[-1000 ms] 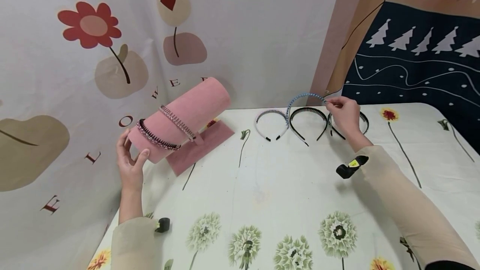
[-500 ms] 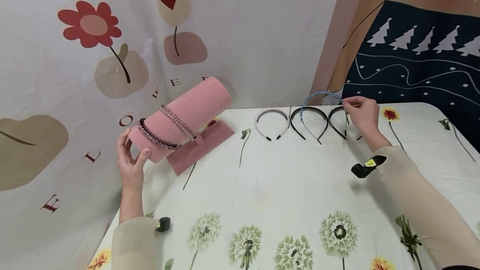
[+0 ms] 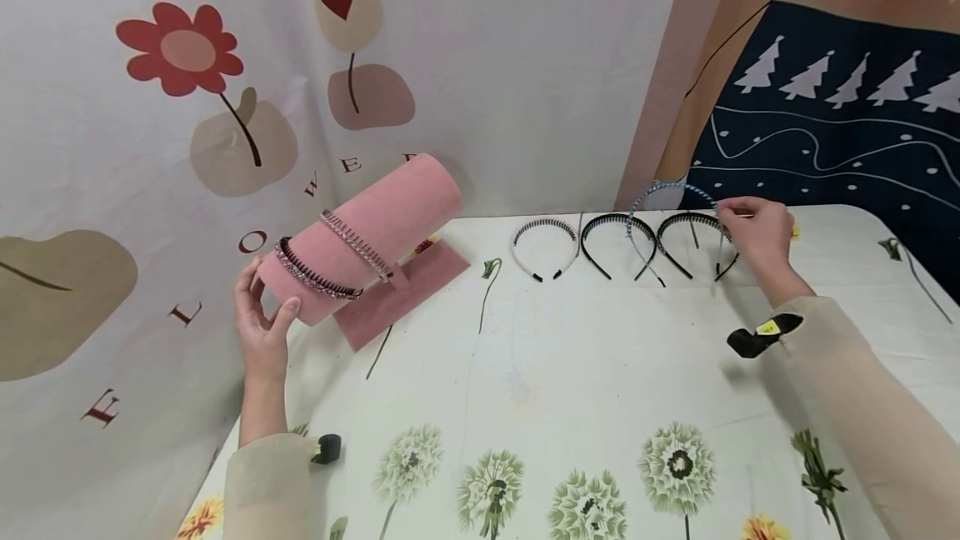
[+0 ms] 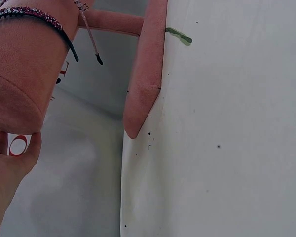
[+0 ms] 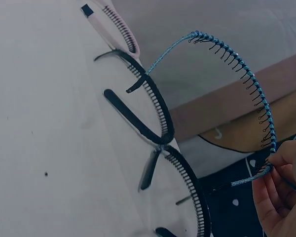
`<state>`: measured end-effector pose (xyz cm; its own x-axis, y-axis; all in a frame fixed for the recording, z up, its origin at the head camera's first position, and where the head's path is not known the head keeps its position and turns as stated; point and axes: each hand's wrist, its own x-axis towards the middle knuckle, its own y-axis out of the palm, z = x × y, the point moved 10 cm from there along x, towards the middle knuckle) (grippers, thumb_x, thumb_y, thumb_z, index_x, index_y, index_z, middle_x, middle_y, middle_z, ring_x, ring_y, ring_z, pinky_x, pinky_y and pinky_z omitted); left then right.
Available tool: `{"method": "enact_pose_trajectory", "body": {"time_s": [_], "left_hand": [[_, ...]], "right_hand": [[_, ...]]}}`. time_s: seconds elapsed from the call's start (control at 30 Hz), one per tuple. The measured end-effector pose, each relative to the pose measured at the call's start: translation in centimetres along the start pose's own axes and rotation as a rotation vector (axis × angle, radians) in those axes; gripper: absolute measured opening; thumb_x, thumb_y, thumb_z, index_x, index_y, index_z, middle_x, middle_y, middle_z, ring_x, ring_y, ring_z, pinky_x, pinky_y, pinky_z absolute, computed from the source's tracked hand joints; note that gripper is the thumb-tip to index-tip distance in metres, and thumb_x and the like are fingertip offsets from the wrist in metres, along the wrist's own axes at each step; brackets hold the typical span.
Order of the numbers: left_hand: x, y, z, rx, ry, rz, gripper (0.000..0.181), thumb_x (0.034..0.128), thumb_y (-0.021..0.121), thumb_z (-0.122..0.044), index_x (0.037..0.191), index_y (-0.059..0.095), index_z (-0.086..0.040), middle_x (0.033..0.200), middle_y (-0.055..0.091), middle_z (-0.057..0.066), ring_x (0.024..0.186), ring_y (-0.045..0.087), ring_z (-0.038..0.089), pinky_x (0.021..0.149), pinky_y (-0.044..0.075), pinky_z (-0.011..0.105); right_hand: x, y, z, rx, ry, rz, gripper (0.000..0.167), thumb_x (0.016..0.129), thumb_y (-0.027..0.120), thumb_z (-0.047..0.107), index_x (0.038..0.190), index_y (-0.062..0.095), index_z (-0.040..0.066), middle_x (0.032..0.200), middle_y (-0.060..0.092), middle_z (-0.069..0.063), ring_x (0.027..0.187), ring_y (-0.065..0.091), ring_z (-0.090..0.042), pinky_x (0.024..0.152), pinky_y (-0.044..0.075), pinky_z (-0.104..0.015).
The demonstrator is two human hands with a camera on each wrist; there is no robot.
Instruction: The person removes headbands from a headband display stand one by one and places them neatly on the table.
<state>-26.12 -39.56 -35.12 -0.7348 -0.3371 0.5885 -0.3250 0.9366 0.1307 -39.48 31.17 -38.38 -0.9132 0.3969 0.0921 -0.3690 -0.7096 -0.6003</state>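
My left hand (image 3: 262, 340) grips the near end of a pink, velvety headband stand (image 3: 397, 202), thumb and fingers on the rim of its roll. Around the roll sit a dark-toothed headband with pink glitter (image 3: 311, 277) and a paler sparkly headband (image 3: 356, 244). At the right, my right hand (image 3: 761, 244) pinches one side of a blue beaded headband (image 5: 254, 81) between thumb and fingers. The blue headband is raised at the table's back edge, above two black toothed headbands (image 3: 615, 217) (image 5: 187, 177).
A pale pink-white toothed headband (image 3: 543, 223) lies left of the black ones on the flower-printed tablecloth (image 3: 517, 407). Behind the table hangs a printed cloth backdrop (image 3: 525, 65), with a dark tree-patterned part (image 3: 825, 140) at the right.
My right hand has moved rightward with the blue headband, from near the left black headband toward the right one. My left hand and the stand stay put.
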Motion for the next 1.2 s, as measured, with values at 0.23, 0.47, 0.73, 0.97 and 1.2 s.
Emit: {"method": "enact_pose_trajectory", "body": {"time_s": [0.23, 0.47, 0.73, 0.97, 1.2], "left_hand": [[-0.1, 0.1, -0.2, -0.004, 0.006, 0.003, 0.067, 0.0832, 0.063, 0.006, 0.146, 0.044, -0.008, 0.148, 0.047, 0.008, 0.139, 0.037, 0.024, 0.094, 0.050, 0.018], [-0.1, 0.1, -0.3, 0.001, 0.006, 0.003, 0.067, 0.0835, 0.062, 0.007, 0.146, 0.045, -0.008, 0.148, 0.048, 0.007, 0.139, 0.037, 0.024, 0.093, 0.049, 0.019], [-0.1, -0.1, 0.0, 0.013, -0.017, -0.006, 0.067, 0.0834, 0.063, 0.006, 0.146, 0.045, -0.009, 0.149, 0.048, 0.008, 0.139, 0.038, 0.024, 0.094, 0.050, 0.018], [-0.1, 0.1, -0.1, 0.008, -0.025, -0.002, 0.067, 0.0836, 0.062, 0.006, 0.147, 0.044, -0.009, 0.149, 0.047, 0.007, 0.139, 0.037, 0.024, 0.093, 0.049, 0.018], [-0.1, 0.0, 0.0, 0.033, -0.043, -0.014, 0.068, 0.0828, 0.063, 0.005, 0.147, 0.045, -0.012, 0.149, 0.048, 0.006, 0.139, 0.038, 0.023, 0.094, 0.050, 0.018]], "right_hand": [[0.5, -1.4, -0.9, 0.013, 0.018, 0.000, 0.041, 0.099, 0.055, 0.032, 0.125, 0.067, 0.003, 0.062, 0.040, 0.040, 0.061, 0.047, 0.019, 0.060, 0.041, -0.008], [1.2, -2.7, -2.3, 0.042, 0.056, 0.000, 0.042, 0.100, 0.054, 0.030, 0.130, 0.064, 0.002, 0.062, 0.041, 0.041, 0.058, 0.049, 0.021, 0.060, 0.044, -0.004], [1.7, -4.5, -4.2, 0.059, 0.109, -0.021, 0.043, 0.100, 0.053, 0.029, 0.132, 0.063, 0.003, 0.056, 0.041, 0.042, 0.057, 0.051, 0.019, 0.058, 0.046, -0.006], [1.9, -6.3, -5.7, 0.004, 0.138, -0.045, 0.046, 0.100, 0.051, 0.035, 0.136, 0.061, 0.007, 0.056, 0.036, 0.044, 0.062, 0.046, 0.020, 0.059, 0.043, -0.006], [2.2, -7.6, -7.2, 0.037, 0.180, -0.075, 0.017, 0.100, 0.051, 0.035, 0.101, 0.068, 0.040, 0.048, 0.041, 0.044, 0.059, 0.041, 0.023, 0.117, 0.028, -0.024]]}}
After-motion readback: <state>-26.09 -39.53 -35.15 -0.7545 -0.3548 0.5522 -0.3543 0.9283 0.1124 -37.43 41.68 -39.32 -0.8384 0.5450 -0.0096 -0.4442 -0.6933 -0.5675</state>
